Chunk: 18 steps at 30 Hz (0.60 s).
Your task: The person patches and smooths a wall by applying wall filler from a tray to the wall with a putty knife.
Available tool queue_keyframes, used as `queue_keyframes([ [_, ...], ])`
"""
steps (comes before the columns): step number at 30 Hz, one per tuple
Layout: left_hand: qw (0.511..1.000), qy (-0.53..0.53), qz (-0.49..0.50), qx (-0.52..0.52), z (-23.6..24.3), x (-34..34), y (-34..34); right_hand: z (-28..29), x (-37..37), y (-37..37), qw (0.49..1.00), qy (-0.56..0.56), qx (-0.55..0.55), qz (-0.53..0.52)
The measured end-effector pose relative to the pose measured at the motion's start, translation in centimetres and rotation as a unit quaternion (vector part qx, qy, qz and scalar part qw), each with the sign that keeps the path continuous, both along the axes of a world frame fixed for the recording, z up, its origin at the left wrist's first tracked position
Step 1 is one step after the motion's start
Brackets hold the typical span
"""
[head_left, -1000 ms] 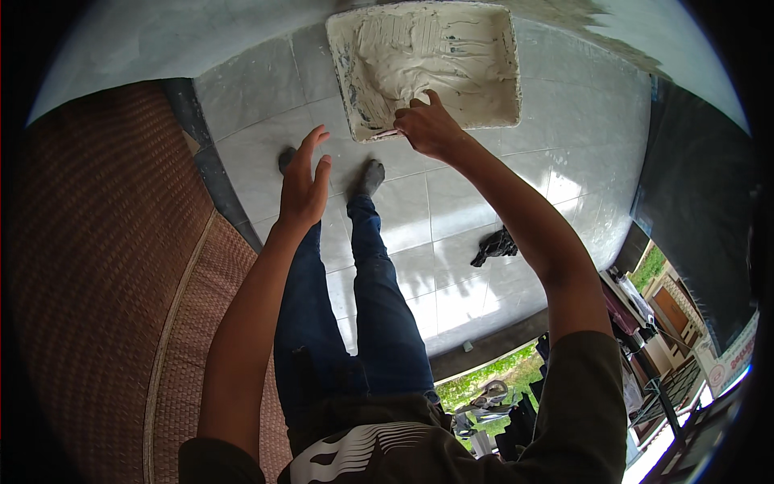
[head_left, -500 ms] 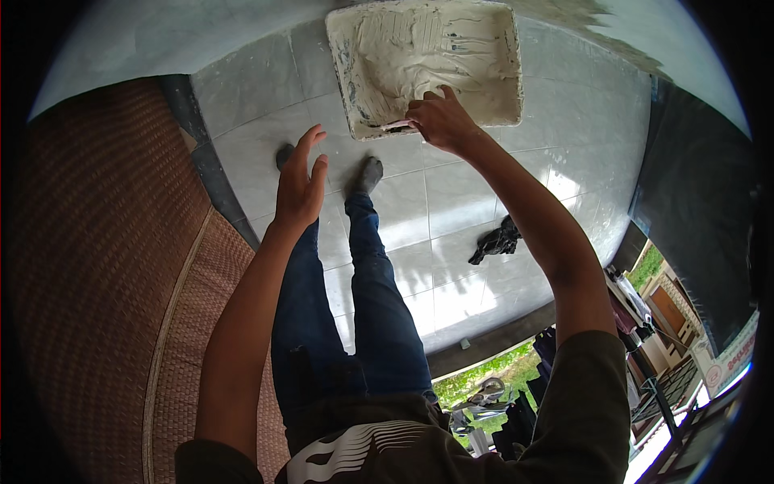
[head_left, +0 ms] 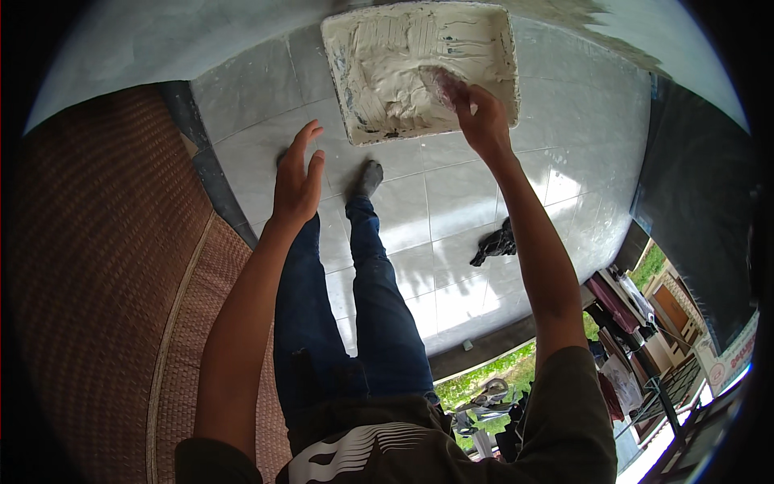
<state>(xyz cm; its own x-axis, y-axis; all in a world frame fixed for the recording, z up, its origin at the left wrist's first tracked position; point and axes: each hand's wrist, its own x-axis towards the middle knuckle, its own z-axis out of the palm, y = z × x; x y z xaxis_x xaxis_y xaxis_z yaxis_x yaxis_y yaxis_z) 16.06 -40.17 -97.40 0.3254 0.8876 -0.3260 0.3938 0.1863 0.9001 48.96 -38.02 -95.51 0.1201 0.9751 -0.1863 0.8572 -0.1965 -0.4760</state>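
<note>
A shallow rectangular tray [head_left: 513, 73] with a smeared rim stands at the far side of the floor. Thick cream-coloured paste [head_left: 387, 56] covers its bottom in ridges and streaks. My right hand [head_left: 486, 121] is closed on a flat, pinkish scraper [head_left: 440, 85] smeared with paste, over the tray's near right part. The blade's tip points to the far left and seems to meet the paste; I cannot tell how deep. My left hand [head_left: 298, 181] holds nothing. It hovers left of the tray, above my feet, thumb and fingers apart.
A crumpled black cloth or bag [head_left: 493, 243] lies on the grey tiled floor [head_left: 395, 210], right of my legs. Brown woven matting [head_left: 105, 266] runs along the left. A partly coated wall [head_left: 597, 24] rises behind the tray. Assorted objects [head_left: 621, 347] stand at lower right.
My right hand has moved right and turned, carrying the scraper from the tray's near edge to over the paste. The paste surface looks reworked. My left hand has hardly moved.
</note>
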Motion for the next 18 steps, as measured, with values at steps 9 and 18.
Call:
queue_keyframes([
  [9, 1.0, -0.018, -0.007, 0.019, 0.4, 1.3, 1.8, -5.0, 1.9, 1.9, 0.938, 0.19, -0.034, -0.288],
  [18, 1.0, -0.005, -0.003, 0.011, 0.0, 0.3, 2.6, -8.7, 1.1, 7.6, 0.925, 0.235, -0.083, -0.287],
])
